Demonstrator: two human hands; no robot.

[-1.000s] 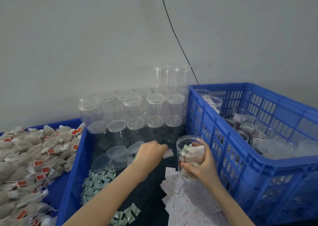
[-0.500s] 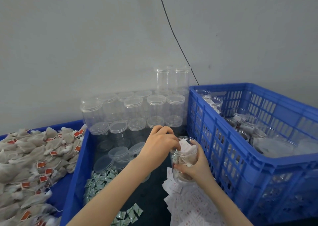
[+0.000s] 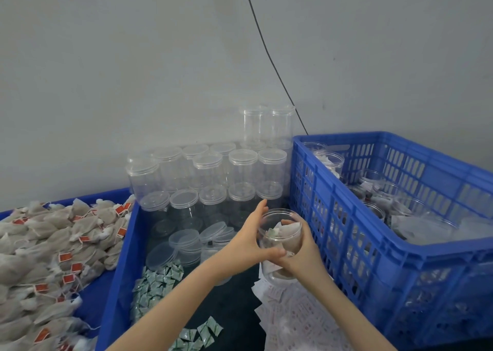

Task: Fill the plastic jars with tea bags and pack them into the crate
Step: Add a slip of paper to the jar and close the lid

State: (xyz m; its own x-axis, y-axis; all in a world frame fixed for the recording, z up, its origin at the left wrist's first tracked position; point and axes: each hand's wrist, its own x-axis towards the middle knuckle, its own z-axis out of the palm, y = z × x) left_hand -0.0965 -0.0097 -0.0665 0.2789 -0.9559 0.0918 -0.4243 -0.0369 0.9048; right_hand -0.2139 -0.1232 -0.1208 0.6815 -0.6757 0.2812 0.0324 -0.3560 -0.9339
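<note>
clear plastic, the open jar [image 3: 280,233] sits between your two hands, held above the dark floor of the blue tray [image 3: 117,270] and just left of the blue crate [image 3: 373,244]; it has no lid on, and inside it you can see tea bags and a small green-and-white sachet. your left hand [image 3: 252,240] wraps the jar's left side, fingers reaching up past the rim at the back and thumb curled across the front. your right hand [image 3: 301,252] grips it from the right and below, thumb hooked over the rim and fingers curled round the near wall, so both hands have hold of the same jar. right under the jar, white paper slips with red print [image 3: 293,321] lie fanned over the tray floor, and a heap of green-and-white sachets [image 3: 157,281] lies to their left, with a few more near the bottom edge of the view. just beyond the sachets, loose clear lids [image 3: 186,241] are piled. behind those, empty lidded jars [image 3: 213,174] stand stacked in rows against the grey wall [image 3: 133,57], two of them rising higher at the right end. the crate to your right holds filled jars [image 3: 373,187], some with white bags showing through, though you cannot tell how many. to the far left, a second blue tray [image 3: 88,316] carries a mound of pale tea bags with red tags [image 3: 48,244]. a thin black cable [image 3: 266,51] runs down the wall toward the crate's back corner.
</note>
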